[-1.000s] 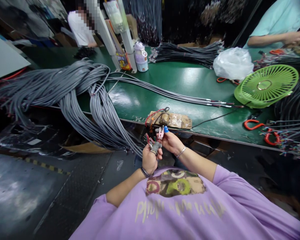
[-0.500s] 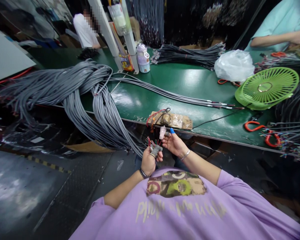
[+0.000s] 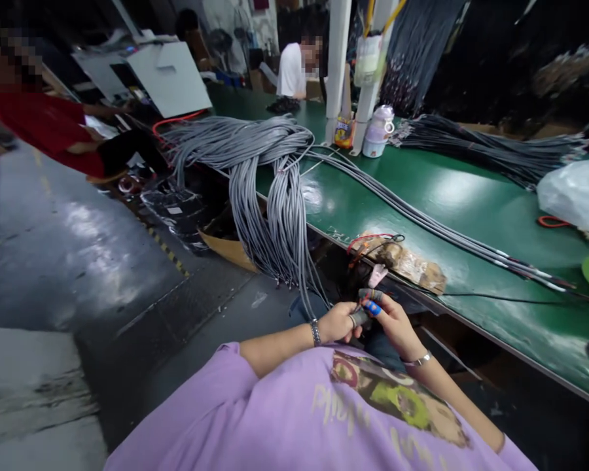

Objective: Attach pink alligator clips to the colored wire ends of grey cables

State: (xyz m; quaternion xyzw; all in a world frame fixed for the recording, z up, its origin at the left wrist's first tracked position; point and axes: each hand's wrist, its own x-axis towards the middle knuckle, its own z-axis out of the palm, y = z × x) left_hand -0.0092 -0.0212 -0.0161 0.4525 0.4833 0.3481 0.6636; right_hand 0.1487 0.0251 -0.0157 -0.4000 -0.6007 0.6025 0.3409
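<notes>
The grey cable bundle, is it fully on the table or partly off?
Partly off: the bundle rests on the green table, with loops hanging below.

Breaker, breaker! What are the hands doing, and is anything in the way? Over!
Left hand closed on grey cables. Right hand close alongside, its grip unclear. Pink clip-like piece just beyond right hand, not between the two.

Long grey cables [image 3: 287,210] drape in heavy loops over the edge of a green bench [image 3: 442,190], a few of them reaching the person's left hand [image 3: 341,322], their ends hidden in its grip.
</notes>
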